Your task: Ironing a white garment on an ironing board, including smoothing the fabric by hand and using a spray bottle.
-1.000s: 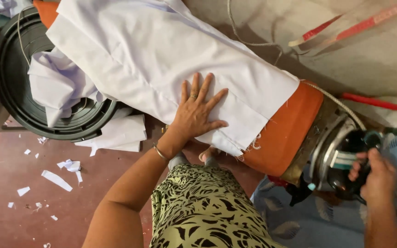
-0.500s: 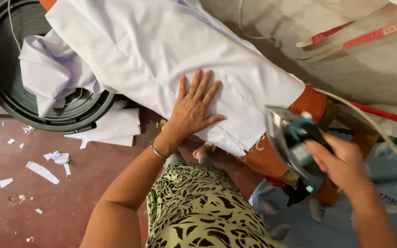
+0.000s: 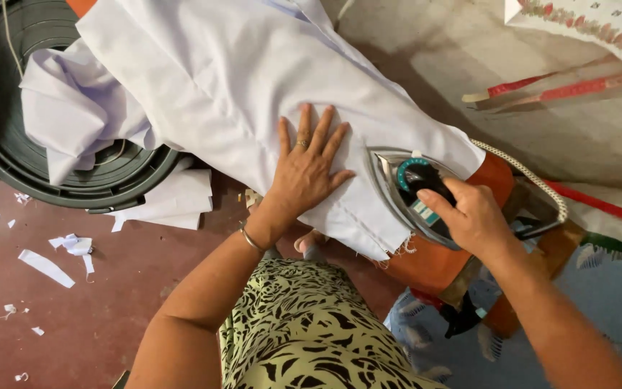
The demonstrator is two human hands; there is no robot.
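A white garment lies spread over an orange padded ironing board. My left hand presses flat on the cloth near its frayed lower edge, fingers spread. My right hand grips the handle of a steel clothes iron, which rests on the cloth at the board's right end, its tip pointing toward my left hand. A braided cord runs from the iron's back.
A large black tub at the left holds more white cloth. White paper scraps lie on the red floor. Red measuring strips lean on the grey wall. Blue patterned fabric lies at the lower right.
My right hand has lifted the iron from the far right and set it on the white garment beside my left hand. My left hand has stayed flat on the cloth.
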